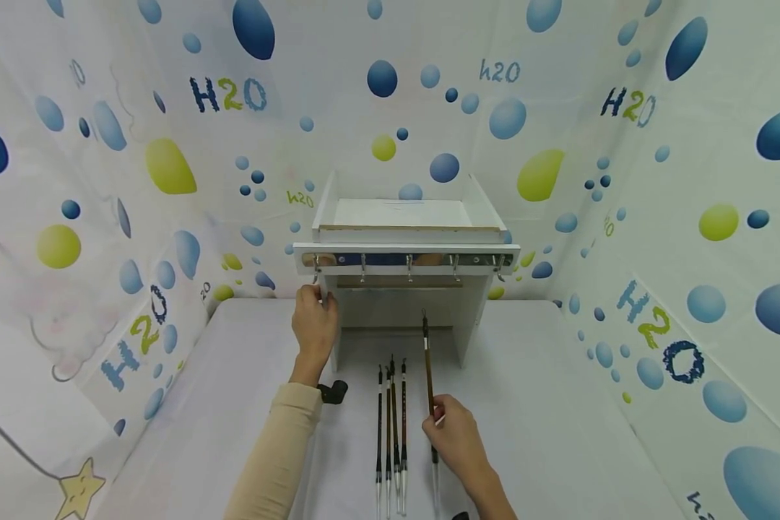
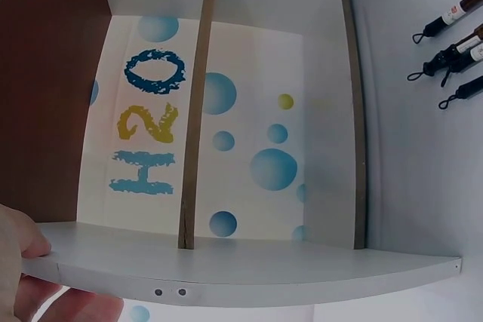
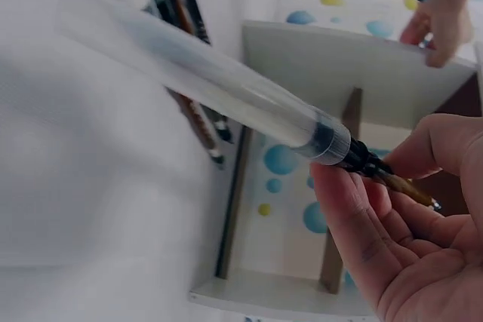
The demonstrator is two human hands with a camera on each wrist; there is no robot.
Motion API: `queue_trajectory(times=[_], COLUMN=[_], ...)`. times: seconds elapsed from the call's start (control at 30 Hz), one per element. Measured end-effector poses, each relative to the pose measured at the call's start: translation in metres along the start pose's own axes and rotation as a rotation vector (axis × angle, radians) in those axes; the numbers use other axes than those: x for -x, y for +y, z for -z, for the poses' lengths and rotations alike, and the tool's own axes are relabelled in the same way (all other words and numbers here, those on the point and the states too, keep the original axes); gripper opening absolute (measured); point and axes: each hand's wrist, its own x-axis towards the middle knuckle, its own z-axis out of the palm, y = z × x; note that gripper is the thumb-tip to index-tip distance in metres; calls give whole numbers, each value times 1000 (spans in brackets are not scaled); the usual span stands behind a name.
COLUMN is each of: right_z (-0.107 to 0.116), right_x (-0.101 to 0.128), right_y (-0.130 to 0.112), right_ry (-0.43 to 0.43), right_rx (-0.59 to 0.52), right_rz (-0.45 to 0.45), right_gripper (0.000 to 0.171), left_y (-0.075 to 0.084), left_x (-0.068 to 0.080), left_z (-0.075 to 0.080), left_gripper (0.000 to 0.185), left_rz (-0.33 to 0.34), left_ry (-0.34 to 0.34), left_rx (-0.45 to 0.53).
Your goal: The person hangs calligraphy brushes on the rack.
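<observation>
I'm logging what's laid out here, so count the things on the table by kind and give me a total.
Calligraphy brushes lying on the table: 4
Calligraphy brush held in the right hand: 1
White hook rack, gripped by the left hand: 1
Small black object beside the left wrist: 1
Total: 7

Even, bright light is falling from overhead, and hardly any shadow is showing on the white table (image 1: 546, 404). The head view is staying sharp, though its wide lens is bowing the printed curtain (image 1: 104, 180) at the edges. A soft glare is glinting along the metal hook rail (image 1: 408, 259). The right wrist view is looking dimmer and greyer, and the capped brush (image 3: 226, 96) there is smearing into blur close to the lens.
</observation>
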Motion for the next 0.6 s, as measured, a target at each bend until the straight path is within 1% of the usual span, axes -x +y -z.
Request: queue_trajectory(times=[0.2,0.37,0.5,0.6], right_z=[16,28,36,40], right_x=[1,2,3,3], right_y=[-10,-14,-15,-13], right_ry=[87,136,169,210], right_rx=[-1,-14,-13,-8], right_rz=[54,69,92,107], right_gripper=[26,26,25,25], left_y=[0,0,1,1], left_x=[0,0,0,0], left_z=[0,0,0,0], left_gripper=[19,19,19,19], left_rz=[-6,-12,-13,-14], left_ry=[-3,5,11,10], left_rx=[2,-4,-7,-5])
